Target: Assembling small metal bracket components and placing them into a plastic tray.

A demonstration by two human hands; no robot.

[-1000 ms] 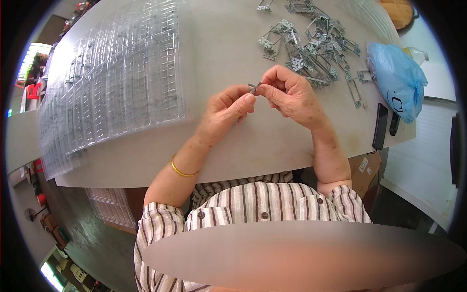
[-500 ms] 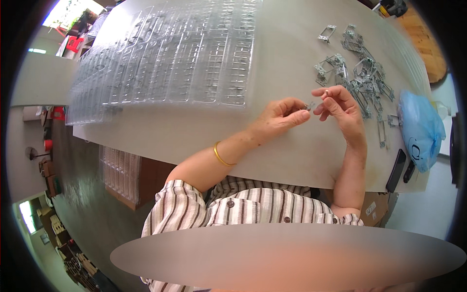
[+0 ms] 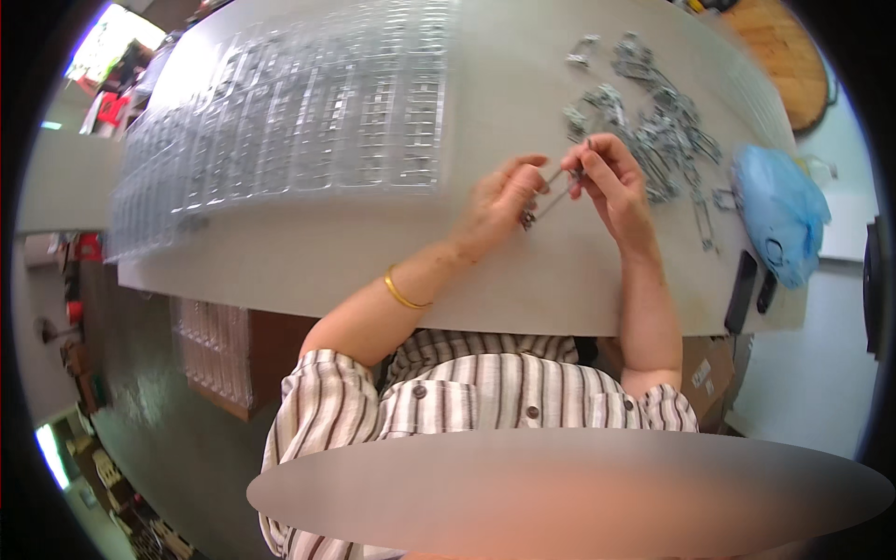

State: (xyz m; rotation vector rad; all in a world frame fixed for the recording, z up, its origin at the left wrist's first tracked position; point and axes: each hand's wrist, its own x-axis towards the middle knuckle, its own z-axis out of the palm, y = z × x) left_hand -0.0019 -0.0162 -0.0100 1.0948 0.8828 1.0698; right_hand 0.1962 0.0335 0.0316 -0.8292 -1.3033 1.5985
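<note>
A small metal frame with two thin rods (image 3: 557, 198) spans the gap between my hands, held above the table. My left hand (image 3: 499, 203) pinches its near-left end, where a dark fitting shows below the fingers. The fingers of my right hand (image 3: 613, 184) close on the other end, thumb against fingertips. Just beyond the right hand lies a loose pile of similar metal frames (image 3: 665, 126). One single frame (image 3: 583, 50) lies apart at the far side of the pile.
Clear plastic trays (image 3: 308, 112) with many compartments, holding metal parts, cover the table's left side. On the right are a blue plastic bag (image 3: 782, 215), a black phone (image 3: 742, 291) and a smaller dark object (image 3: 767, 292). A brown carton (image 3: 707, 378) stands below the table's near edge.
My hands were slightly apart, with small metal in the left fingertips. Now both grip a metal frame stretched between them. The whole view has shifted a little.
</note>
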